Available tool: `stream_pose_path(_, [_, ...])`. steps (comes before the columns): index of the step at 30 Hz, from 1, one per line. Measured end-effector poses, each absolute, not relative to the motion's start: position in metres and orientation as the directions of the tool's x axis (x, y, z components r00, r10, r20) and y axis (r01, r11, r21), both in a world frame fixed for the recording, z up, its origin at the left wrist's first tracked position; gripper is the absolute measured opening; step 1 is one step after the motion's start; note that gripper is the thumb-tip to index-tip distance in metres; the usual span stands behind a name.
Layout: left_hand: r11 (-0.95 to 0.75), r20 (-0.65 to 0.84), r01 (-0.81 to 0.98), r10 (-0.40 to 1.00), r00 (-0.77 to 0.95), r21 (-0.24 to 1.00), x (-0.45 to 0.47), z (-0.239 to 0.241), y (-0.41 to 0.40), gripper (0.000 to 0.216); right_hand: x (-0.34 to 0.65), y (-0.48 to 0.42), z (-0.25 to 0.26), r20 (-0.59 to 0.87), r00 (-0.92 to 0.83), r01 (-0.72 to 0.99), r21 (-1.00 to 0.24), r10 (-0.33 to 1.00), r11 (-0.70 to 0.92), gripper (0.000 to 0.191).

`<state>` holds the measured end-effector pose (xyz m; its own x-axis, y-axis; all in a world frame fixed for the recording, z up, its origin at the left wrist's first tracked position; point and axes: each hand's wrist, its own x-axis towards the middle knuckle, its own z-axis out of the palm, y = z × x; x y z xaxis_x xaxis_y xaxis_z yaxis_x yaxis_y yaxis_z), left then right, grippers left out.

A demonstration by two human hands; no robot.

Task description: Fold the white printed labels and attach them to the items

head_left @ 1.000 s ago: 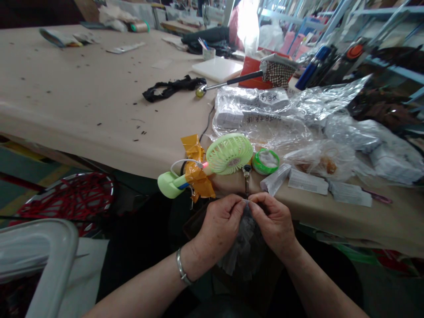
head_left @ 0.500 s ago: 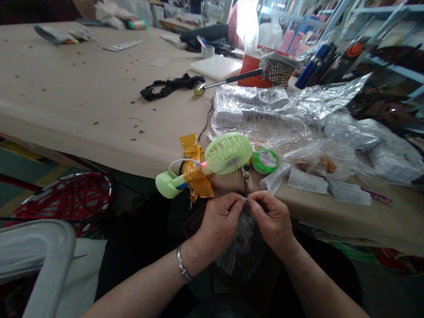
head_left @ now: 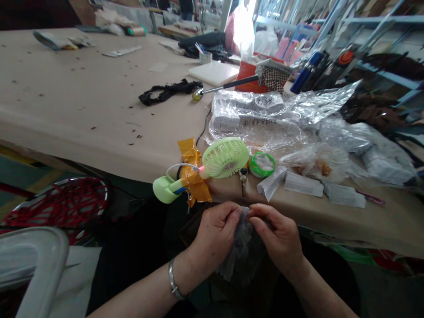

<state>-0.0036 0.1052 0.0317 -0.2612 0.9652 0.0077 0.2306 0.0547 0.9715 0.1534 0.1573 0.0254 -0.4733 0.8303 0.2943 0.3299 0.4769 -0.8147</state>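
My left hand (head_left: pixel 217 232), with a metal bangle on its wrist, is closed in a pinch on a thin whitish translucent piece (head_left: pixel 244 211). Beside it, my right hand (head_left: pixel 276 234) has thumb and forefinger bent together; whatever lies between them is too small to make out. Below both hands hangs a bunch of grey translucent strips (head_left: pixel 243 251), partly hidden by the fingers. A slim metal fitting with a dark knob (head_left: pixel 243 180) sticks out at the table edge just ahead. Left of it, a light-green fan (head_left: pixel 225 157) is fixed with brown tape (head_left: pixel 195 183).
A green-rimmed tub (head_left: pixel 262 165) with white contents stands right of the fan. Printed paper slips (head_left: pixel 303 183) and plastic-wrapped bundles (head_left: pixel 258 117) cover the table's right side. Farther back lie a black-handled tool (head_left: pixel 228 85) and a black cloth strip (head_left: pixel 168 91). A red-laced stool (head_left: pixel 59 205) stands at left.
Both hands have drawn back slightly from the metal fitting, and their fingertips have moved a little apart. More of the whitish piece shows between them. The view has shifted slightly.
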Motion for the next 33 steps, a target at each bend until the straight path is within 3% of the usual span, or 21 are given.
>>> stream_pose_path(2, [0.083,-0.016,0.246,0.965,-0.262,0.966,-0.005,0.025,0.103,0.021,0.166,0.161,0.031,0.401,-0.490,0.372,-0.706,0.774,0.602,0.012])
stream_pose_path(5, [0.107,-0.034,0.274,0.965,-0.261,0.956,-0.009,0.011,0.103,0.020,0.180,0.175,0.035,0.574,-0.504,0.476,-0.439,0.645,0.762,0.017])
stream_pose_path(8, [0.128,-0.040,0.273,0.951,-0.307,0.954,-0.010,-0.001,0.102,0.025,0.187,0.191,0.029,0.597,-0.544,0.625,-0.181,0.590,0.760,0.033])
stream_pose_path(10, [0.149,-0.065,0.252,0.948,-0.313,0.956,-0.009,-0.006,0.099,0.022,0.189,0.198,0.021,0.583,-0.567,0.664,-0.095,0.582,0.742,0.034])
stream_pose_path(14, [0.206,-0.159,0.156,0.949,-0.271,0.966,0.002,-0.005,0.098,0.015,0.192,0.203,0.011,0.640,-0.550,0.614,-0.126,0.537,0.779,0.023])
stream_pose_path(18, [0.324,-0.352,-0.172,0.920,-0.171,0.930,0.021,0.006,0.107,0.012,0.198,0.198,0.017,0.678,-0.518,0.505,-0.250,0.522,0.826,0.017])
stream_pose_path(20, [0.416,-0.469,-0.441,0.883,-0.012,0.795,0.031,0.014,0.113,0.016,0.199,0.188,0.023,0.675,-0.538,0.442,-0.284,0.505,0.851,0.018])
stream_pose_path(23, [0.454,-0.479,-0.724,0.856,0.193,0.520,0.045,0.025,0.122,0.026,0.199,0.167,0.029,0.659,-0.607,0.337,-0.292,0.444,0.895,0.016])
stream_pose_path(25, [0.426,-0.472,-0.785,0.860,0.195,0.451,0.052,0.028,0.127,0.023,0.199,0.156,0.030,0.643,-0.650,0.294,-0.279,0.405,0.914,0.016])
stream_pose_path(28, [0.406,-0.519,-0.787,0.845,0.130,0.464,0.057,0.029,0.133,0.015,0.204,0.157,0.028,0.606,-0.680,0.335,-0.245,0.413,0.910,0.023])
stream_pose_path(33, [0.507,-0.595,-0.666,0.795,0.118,0.546,0.054,0.029,0.129,0.015,0.223,0.196,0.024,0.531,-0.530,0.734,-0.104,0.662,0.671,0.048])
